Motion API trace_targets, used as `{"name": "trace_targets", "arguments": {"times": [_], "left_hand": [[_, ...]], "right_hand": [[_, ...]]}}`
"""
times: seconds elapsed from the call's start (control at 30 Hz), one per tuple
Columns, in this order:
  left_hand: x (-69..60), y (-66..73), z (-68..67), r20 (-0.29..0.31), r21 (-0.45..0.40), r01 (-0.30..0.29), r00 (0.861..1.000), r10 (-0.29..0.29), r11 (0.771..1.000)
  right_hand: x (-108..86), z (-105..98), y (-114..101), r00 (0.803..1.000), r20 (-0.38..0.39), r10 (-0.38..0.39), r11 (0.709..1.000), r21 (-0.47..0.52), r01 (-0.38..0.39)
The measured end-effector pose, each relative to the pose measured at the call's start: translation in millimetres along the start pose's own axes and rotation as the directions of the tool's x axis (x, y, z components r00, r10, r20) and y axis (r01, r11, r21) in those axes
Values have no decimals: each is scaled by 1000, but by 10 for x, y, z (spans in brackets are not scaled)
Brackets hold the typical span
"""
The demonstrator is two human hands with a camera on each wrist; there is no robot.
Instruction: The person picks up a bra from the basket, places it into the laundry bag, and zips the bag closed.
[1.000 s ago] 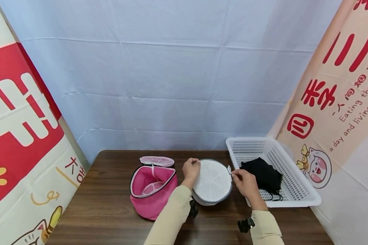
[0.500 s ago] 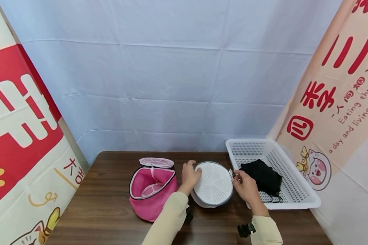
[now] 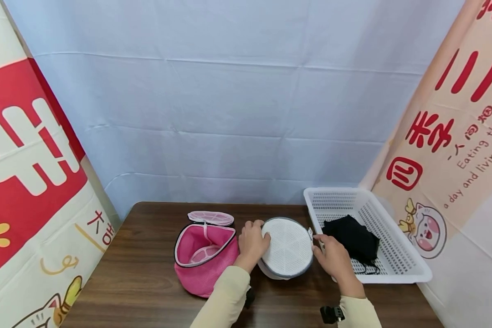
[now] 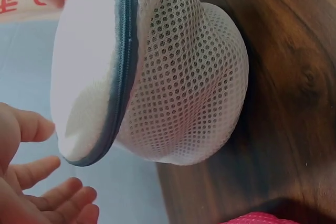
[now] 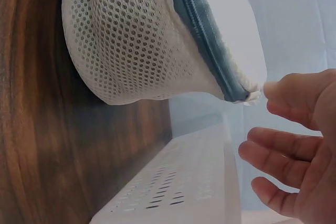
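A round white mesh laundry bag (image 3: 288,248) with a grey zipper stands on the table, its flat top lying over the opening. At its left edge my left hand (image 3: 252,243) has fingers spread, the thumb by the rim. In the left wrist view, the fingers (image 4: 63,198) hold nothing. My right hand (image 3: 334,257) is at the bag's right edge, by a small white tag (image 3: 310,233). The right wrist view has the thumb close to the rim's corner, the other fingers (image 5: 278,156) loosely bent and apart from the bag. Whether the thumb touches it, I cannot tell.
Left of the white bag stands a pink mesh laundry bag (image 3: 201,278), unzipped, its lid (image 3: 211,217) folded back. A white plastic basket (image 3: 402,255) on the right contains a bunched black cloth item (image 3: 352,239) with thin cords. A pale cloth (image 3: 229,114) hangs behind the table (image 3: 135,273).
My left hand has let go of the bag's rim and moved slightly left, its fingers spreading. My right fingers have loosened from the edge near the tag. Both bags have stayed in place.
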State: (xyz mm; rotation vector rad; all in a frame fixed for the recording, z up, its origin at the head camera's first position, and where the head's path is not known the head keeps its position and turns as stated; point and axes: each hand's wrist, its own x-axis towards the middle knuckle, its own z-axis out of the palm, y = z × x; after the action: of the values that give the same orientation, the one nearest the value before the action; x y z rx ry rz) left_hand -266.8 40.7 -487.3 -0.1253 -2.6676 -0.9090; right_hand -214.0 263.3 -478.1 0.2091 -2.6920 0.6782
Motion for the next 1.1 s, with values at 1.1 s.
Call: {"name": "trace_targets", "arguments": {"times": [1.1], "left_hand": [[-233,-162,-591,-89,297,-188,971,223,936]], "right_hand": [[223,-227,264,961,207,184,983,-47,-178]]}}
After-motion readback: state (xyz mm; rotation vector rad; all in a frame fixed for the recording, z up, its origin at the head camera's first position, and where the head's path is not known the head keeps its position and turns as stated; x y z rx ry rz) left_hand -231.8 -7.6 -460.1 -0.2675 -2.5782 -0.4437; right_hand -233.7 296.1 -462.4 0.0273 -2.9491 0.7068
